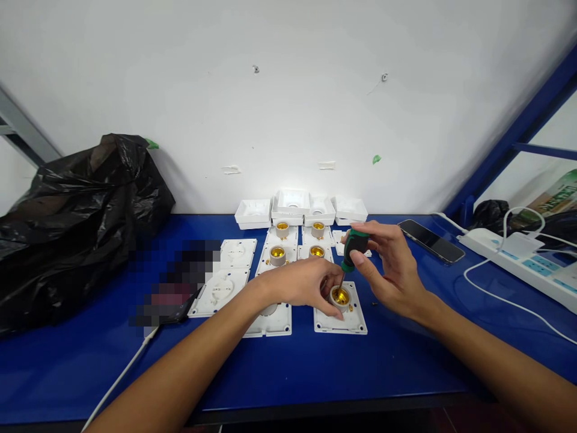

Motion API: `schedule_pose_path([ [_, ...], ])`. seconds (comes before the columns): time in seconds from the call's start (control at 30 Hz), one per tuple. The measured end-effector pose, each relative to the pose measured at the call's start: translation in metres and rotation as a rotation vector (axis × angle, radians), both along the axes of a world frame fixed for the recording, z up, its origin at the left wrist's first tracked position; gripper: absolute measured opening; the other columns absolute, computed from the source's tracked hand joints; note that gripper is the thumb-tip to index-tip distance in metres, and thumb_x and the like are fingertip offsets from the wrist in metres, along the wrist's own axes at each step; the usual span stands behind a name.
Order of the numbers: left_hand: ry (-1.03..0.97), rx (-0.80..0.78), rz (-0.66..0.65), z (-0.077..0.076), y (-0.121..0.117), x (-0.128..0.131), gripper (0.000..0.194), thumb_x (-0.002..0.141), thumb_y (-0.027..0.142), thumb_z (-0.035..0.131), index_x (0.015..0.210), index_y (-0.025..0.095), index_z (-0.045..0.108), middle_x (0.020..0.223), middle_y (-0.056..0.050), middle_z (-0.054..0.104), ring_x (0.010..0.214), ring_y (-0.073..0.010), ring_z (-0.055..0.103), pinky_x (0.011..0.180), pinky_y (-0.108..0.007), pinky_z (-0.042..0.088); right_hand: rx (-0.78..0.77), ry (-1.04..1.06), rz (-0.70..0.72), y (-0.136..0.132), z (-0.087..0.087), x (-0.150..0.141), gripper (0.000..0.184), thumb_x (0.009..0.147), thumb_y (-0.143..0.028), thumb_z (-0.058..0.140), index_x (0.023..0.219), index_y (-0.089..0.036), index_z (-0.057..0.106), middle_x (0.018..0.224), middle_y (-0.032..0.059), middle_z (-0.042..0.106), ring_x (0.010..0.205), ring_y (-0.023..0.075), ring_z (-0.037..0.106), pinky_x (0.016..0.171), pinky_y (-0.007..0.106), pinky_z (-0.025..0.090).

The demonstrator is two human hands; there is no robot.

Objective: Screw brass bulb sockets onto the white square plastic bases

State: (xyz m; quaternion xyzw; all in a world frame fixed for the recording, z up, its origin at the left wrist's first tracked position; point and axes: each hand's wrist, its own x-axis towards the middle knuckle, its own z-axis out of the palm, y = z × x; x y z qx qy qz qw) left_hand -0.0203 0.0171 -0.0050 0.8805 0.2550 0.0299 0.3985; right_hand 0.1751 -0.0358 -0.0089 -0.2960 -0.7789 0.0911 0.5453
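Note:
My right hand (394,270) is closed around the green and black handle of a screwdriver (355,248). The screwdriver tilts slightly, and its shaft runs down into a lamp socket (340,296) with a brass-coloured inside. This socket sits on a square white plastic base plate (341,325) lying on the table. Fingers of my left hand (306,281) curl around the socket's left side, gripping it. The screwdriver's tip is hidden inside the socket. A small dark screw-like piece (374,304) lies to the right of the plate.
Behind my hands stand more plates with sockets (278,255), and white covers (293,201) are stacked by the wall. Bare white plates (220,288) lie left. A phone (431,240) and power strip (532,258) with cables are right. A black plastic bag (85,222) fills the left.

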Motion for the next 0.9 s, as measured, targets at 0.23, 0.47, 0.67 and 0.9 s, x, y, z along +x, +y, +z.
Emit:
schedule_pose_path([
  [0.23, 0.008, 0.022, 0.004, 0.0002, -0.0004, 0.0002, 0.045, 0.07, 0.058, 0.083, 0.074, 0.022, 0.056, 0.067, 0.003, 0.057, 0.058, -0.0122, 0.048, 0.054, -0.03, 0.031, -0.006, 0.026, 0.011, 0.001, -0.0024, 0.0015, 0.045, 0.095, -0.016, 0.061, 0.136, -0.033, 0.052, 0.113, 0.0042, 0.064, 0.093, 0.0176, 0.066, 0.072, 0.034, 0.059],
  [0.47, 0.005, 0.035, 0.013, -0.0004, -0.0008, 0.0003, 0.046, 0.069, 0.059, 0.083, 0.074, 0.021, 0.056, 0.066, 0.004, 0.057, 0.058, -0.0125, 0.049, 0.053, -0.03, 0.032, 0.008, 0.027, -0.012, 0.0014, -0.0027, 0.0009, 0.046, 0.094, -0.017, 0.062, 0.135, -0.034, 0.052, 0.114, 0.0034, 0.065, 0.09, 0.0173, 0.067, 0.069, 0.033, 0.06],
  [0.67, 0.006, 0.04, 0.008, -0.0017, -0.0003, 0.0004, 0.047, 0.07, 0.061, 0.082, 0.073, 0.021, 0.056, 0.066, 0.004, 0.057, 0.058, -0.0122, 0.049, 0.053, -0.029, 0.032, 0.006, 0.034, -0.006, 0.0011, -0.0026, 0.0009, 0.049, 0.093, -0.013, 0.063, 0.136, -0.035, 0.053, 0.114, 0.0021, 0.064, 0.082, 0.0145, 0.064, 0.067, 0.031, 0.058],
  [0.9, 0.014, 0.041, 0.008, -0.0011, -0.0009, 0.0005, 0.048, 0.071, 0.061, 0.081, 0.074, 0.021, 0.056, 0.067, 0.003, 0.057, 0.059, -0.0121, 0.049, 0.055, -0.029, 0.031, 0.004, 0.045, 0.007, 0.001, -0.0036, 0.0019, 0.049, 0.093, -0.012, 0.063, 0.136, -0.034, 0.053, 0.118, 0.0031, 0.063, 0.09, 0.0161, 0.066, 0.069, 0.032, 0.058],
])
